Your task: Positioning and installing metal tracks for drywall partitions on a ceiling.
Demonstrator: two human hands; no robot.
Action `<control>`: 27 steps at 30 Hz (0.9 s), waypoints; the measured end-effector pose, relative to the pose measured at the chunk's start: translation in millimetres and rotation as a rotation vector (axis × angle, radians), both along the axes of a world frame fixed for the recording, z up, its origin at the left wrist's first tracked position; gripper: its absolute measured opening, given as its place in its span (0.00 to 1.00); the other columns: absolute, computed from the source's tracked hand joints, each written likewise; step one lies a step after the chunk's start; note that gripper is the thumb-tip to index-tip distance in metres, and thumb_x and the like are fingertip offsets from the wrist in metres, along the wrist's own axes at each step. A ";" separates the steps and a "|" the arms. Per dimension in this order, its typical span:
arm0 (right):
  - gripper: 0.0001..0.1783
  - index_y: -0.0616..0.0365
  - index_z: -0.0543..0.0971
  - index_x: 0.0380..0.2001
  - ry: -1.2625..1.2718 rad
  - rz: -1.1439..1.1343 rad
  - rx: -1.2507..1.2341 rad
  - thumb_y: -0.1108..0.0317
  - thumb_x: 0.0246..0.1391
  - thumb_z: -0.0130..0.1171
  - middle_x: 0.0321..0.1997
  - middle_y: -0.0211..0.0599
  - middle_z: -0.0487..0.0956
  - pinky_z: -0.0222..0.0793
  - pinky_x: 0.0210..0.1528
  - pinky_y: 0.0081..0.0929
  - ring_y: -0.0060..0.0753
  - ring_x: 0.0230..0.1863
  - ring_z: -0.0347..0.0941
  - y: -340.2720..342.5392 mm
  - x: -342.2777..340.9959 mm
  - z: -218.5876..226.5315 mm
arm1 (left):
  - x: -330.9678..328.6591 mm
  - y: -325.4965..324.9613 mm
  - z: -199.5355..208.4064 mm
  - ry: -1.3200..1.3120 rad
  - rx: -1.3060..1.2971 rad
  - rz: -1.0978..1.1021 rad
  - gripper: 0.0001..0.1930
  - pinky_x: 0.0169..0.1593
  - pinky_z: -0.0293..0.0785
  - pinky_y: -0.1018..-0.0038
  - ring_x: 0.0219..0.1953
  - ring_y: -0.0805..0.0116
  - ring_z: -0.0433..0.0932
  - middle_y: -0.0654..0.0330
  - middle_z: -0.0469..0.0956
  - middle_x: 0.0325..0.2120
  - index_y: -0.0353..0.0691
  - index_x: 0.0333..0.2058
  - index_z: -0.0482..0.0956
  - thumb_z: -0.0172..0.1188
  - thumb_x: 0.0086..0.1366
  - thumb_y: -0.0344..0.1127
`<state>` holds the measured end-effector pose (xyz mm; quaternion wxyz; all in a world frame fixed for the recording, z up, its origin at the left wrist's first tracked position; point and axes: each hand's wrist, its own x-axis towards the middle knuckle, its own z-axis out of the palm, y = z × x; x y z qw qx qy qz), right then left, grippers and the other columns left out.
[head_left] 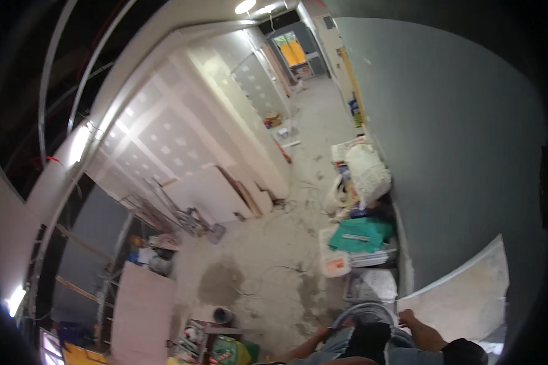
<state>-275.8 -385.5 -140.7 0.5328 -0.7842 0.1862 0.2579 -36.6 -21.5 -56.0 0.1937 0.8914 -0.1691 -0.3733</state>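
A coil of grey tubing (360, 307) is low in the head view, in front of my body. My left hand (324, 332) is at the coil's left side, its fingers closed on the tubing. On the coil's right, my right hand (408, 318) is closed, with the fingers curled. What it holds, if anything, is too small to make out. Just beyond that hand, a pale sheet of board (466, 289) leans against the grey wall. My dark clothing hides the near part of the coil.
Along the right wall stand a clear plastic box (371, 285), a white tub (335, 263), green sheeting (362, 234) and white sacks (369, 173). At left are a leaning pinkish board (141, 316) and a metal pole tool (195, 226). A corridor (313, 115) runs away ahead.
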 end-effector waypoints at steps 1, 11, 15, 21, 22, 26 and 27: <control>0.08 0.49 0.70 0.35 0.328 -0.375 0.067 0.63 0.53 0.43 0.26 0.36 0.72 0.71 0.23 0.39 0.31 0.26 0.72 -15.8 -35.6 -9.8 | -12.2 -24.2 -6.5 0.041 -0.037 -0.081 0.26 0.37 0.72 0.63 0.35 0.56 0.77 0.49 0.78 0.32 0.35 0.34 0.76 0.58 0.46 0.54; 0.14 0.58 0.72 0.31 0.087 -0.529 0.156 0.58 0.46 0.54 0.27 0.42 0.75 0.68 0.30 0.34 0.39 0.30 0.72 14.5 12.1 79.3 | 0.5 -10.5 -64.7 0.016 -0.013 -0.057 0.23 0.36 0.72 0.62 0.33 0.52 0.77 0.45 0.77 0.29 0.33 0.31 0.77 0.53 0.52 0.51; 0.18 0.52 0.74 0.34 0.164 -0.094 -0.195 0.51 0.46 0.51 0.31 0.44 0.77 0.68 0.35 0.41 0.45 0.36 0.73 5.3 18.5 62.4 | -11.0 -15.6 -33.6 -0.070 0.045 -0.021 0.23 0.35 0.72 0.61 0.32 0.49 0.76 0.44 0.76 0.29 0.33 0.27 0.77 0.52 0.53 0.52; 0.12 0.53 0.74 0.34 0.019 0.151 -0.496 0.61 0.45 0.53 0.31 0.49 0.76 0.66 0.36 0.43 0.49 0.35 0.73 -15.9 5.6 -89.4 | 13.2 -1.2 -19.3 -0.314 0.077 -0.725 0.21 0.38 0.69 0.63 0.35 0.51 0.75 0.49 0.76 0.33 0.37 0.35 0.76 0.54 0.49 0.48; 0.16 0.50 0.75 0.37 -0.255 0.423 -0.689 0.58 0.46 0.50 0.37 0.49 0.76 0.65 0.40 0.43 0.47 0.38 0.73 -45.7 -38.5 -110.3 | 15.2 -47.6 -3.3 -0.200 -0.014 -0.641 0.22 0.39 0.69 0.63 0.36 0.52 0.75 0.49 0.76 0.34 0.36 0.35 0.76 0.55 0.50 0.50; 0.14 0.51 0.75 0.30 -0.219 0.376 -0.644 0.56 0.42 0.52 0.30 0.45 0.77 0.67 0.36 0.43 0.48 0.35 0.74 -27.9 -63.1 -81.0 | -13.3 -41.8 22.0 0.175 -0.023 -0.040 0.29 0.43 0.69 0.65 0.41 0.56 0.75 0.49 0.76 0.37 0.35 0.38 0.76 0.55 0.50 0.58; 0.13 0.53 0.76 0.25 -0.252 0.368 -0.551 0.56 0.40 0.53 0.26 0.44 0.77 0.68 0.31 0.44 0.49 0.31 0.74 -3.1 -39.2 -35.1 | -29.9 -6.1 8.2 0.144 0.042 -0.022 0.24 0.39 0.70 0.63 0.36 0.53 0.76 0.48 0.77 0.31 0.35 0.33 0.77 0.54 0.50 0.53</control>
